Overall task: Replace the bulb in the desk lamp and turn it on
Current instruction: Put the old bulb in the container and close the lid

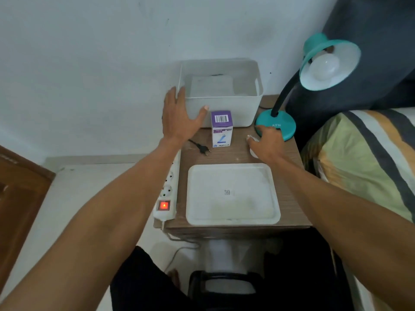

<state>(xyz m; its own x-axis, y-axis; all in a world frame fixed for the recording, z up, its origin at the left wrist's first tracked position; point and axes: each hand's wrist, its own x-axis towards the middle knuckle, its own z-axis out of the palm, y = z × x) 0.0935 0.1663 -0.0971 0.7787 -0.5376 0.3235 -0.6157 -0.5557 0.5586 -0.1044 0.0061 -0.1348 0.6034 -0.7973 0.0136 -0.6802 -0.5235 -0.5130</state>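
Bed (363,158) with striped cover sits at right, dark pillow (370,63) propped above it. Wooden bedside table (226,157) is centre frame, against the wall. White bin (221,93) stands at the table's back, flat white lid (232,194) lies on the near half. White power strip (167,191) runs along the table's left edge, red switch lit, 2 sockets visible and empty. Teal desk lamp (276,126): base on the back-right corner, black gooseneck up to the shade, white bulb (323,66) seated in the shade, unlit. Lamp's black plug (203,150) lies loose on the table, not in the strip. Purple-and-white bulb box (221,129) stands upright just in front of the bin, between the hands. Left hand (179,115) is spread flat, fingers extended, palm against the bin's front-left corner, gripping nothing. Right hand (267,142) rests on the table touching the lamp base, fingers curled over something small and white; can't tell what it is.
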